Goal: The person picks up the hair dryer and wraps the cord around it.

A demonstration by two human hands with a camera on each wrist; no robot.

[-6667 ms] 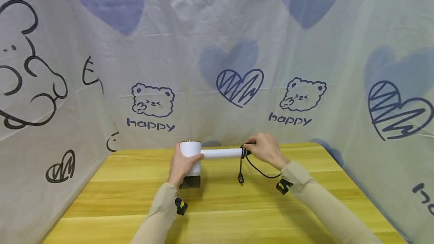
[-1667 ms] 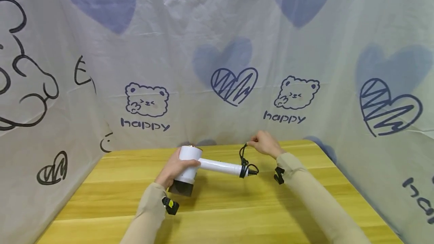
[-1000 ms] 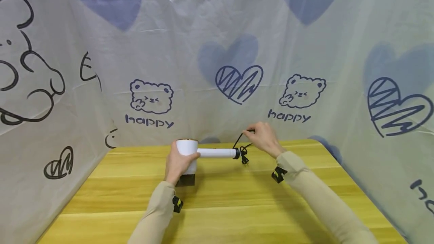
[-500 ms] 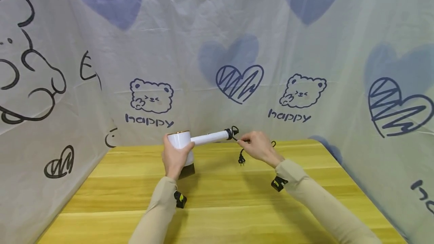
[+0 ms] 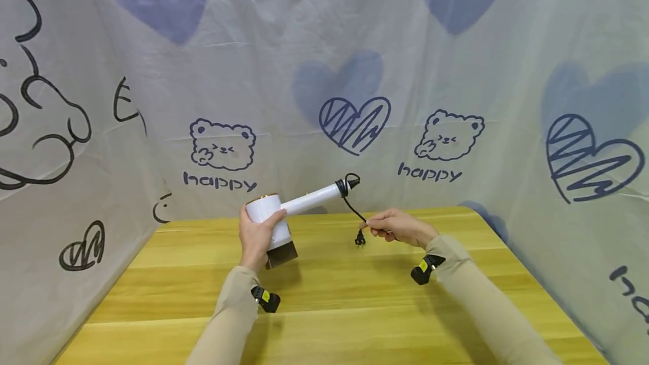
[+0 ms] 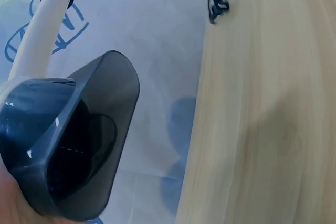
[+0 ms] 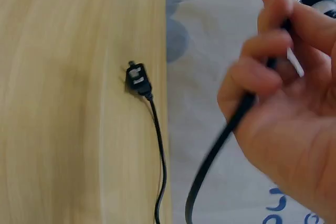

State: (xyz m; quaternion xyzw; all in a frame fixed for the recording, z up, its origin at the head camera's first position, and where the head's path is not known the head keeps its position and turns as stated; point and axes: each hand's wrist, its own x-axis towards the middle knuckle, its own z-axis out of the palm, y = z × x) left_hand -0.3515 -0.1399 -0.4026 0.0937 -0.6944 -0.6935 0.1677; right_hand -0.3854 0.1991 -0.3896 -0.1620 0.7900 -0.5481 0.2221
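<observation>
My left hand (image 5: 256, 235) grips the body of a white hair dryer (image 5: 309, 200), thumb across its front. The dryer is tilted, with its handle rising to the right and its dark nozzle (image 6: 123, 85) pointing down toward the table. Black power cord (image 5: 355, 210) is wound in several turns around the handle's end. From those turns a length runs down to my right hand (image 5: 403, 227), which pinches it. In the right wrist view the cord passes under curled fingers (image 7: 257, 74). The two-pin plug (image 7: 137, 80) is over the table, below and left of that hand.
A yellow wood-grain table (image 5: 324, 320) lies beneath both hands. Pale cloth (image 5: 284, 100) printed with hearts and bears hangs close behind its far edge and along both sides. Each wrist wears a small black camera, such as the right camera (image 5: 427, 269).
The dryer's handle has swung from level to slanting upward. My right hand has moved down from above the handle's end to below it, drawing cord along. My left hand keeps its grip.
</observation>
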